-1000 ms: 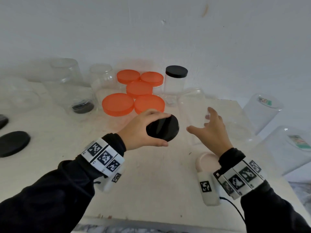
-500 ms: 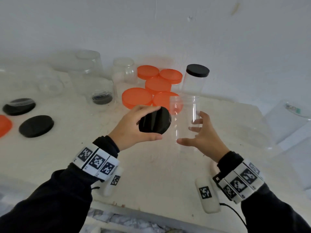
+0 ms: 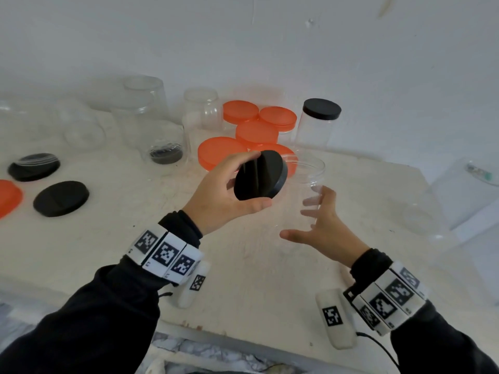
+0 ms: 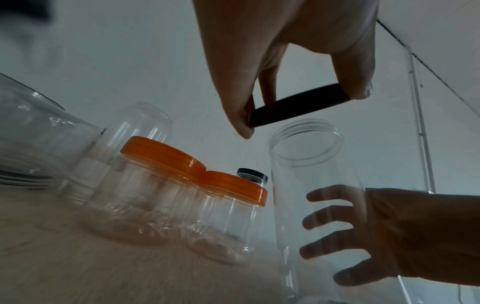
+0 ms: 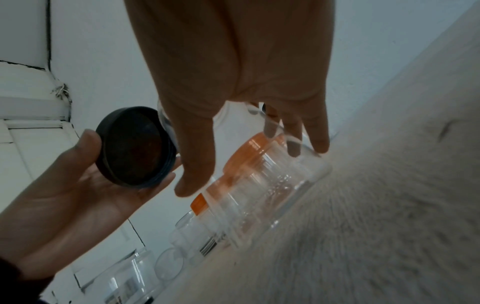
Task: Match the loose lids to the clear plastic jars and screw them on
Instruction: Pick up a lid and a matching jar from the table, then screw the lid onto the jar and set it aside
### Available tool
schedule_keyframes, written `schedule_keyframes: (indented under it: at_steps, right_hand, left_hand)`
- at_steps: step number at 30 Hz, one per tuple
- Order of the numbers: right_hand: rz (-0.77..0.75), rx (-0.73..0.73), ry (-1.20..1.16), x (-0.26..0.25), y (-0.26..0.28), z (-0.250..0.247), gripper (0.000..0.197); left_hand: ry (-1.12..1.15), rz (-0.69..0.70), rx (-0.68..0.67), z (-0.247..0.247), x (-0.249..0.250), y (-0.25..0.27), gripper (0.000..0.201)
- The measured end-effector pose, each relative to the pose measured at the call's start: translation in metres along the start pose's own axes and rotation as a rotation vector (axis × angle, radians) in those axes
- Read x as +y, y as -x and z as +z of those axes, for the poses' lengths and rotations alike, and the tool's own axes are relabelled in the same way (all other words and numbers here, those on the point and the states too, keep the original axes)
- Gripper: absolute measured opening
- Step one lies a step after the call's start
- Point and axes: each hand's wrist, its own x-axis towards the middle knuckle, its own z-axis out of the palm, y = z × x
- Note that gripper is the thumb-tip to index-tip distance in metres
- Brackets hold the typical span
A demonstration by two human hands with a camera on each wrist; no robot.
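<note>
My left hand pinches a black screw lid by its rim and holds it tilted, just left of and above the mouth of a tall clear jar. The jar stands upright on the white table. My right hand wraps its lower half: thumb in front, fingers showing through the plastic behind. In the left wrist view the lid hangs edge-on over the open threaded rim of the jar. The right wrist view looks into the lid's hollow underside, beside the jar.
Behind stand several orange-lidded jars and a jar capped in black. Open clear jars crowd the back left. Loose black lids and an orange lid lie at the left. Large clear jars lie at the right.
My right hand reached the clear jar, took hold of it and drew it nearer. My left hand brought the black lid up and tilted it beside the jar's mouth.
</note>
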Motion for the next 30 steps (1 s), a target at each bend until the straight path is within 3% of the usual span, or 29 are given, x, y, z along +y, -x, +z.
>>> schedule_keyframes:
  at_steps: [8,20,30]
  right_hand:
    - [0.008,0.044,0.011,0.003,0.007,-0.005,0.076]
    - [0.027,0.013,0.023,0.005,0.01,-0.005,0.08]
    - [0.005,-0.013,0.027,0.003,0.01,-0.005,0.081]
  left_hand:
    - [-0.017,0.084,-0.038,0.015,0.009,-0.011,0.071]
    - [-0.213,0.206,-0.133,0.028,0.016,-0.03,0.074]
    - [-0.295,0.214,-0.198,0.037,0.016,-0.043,0.079]
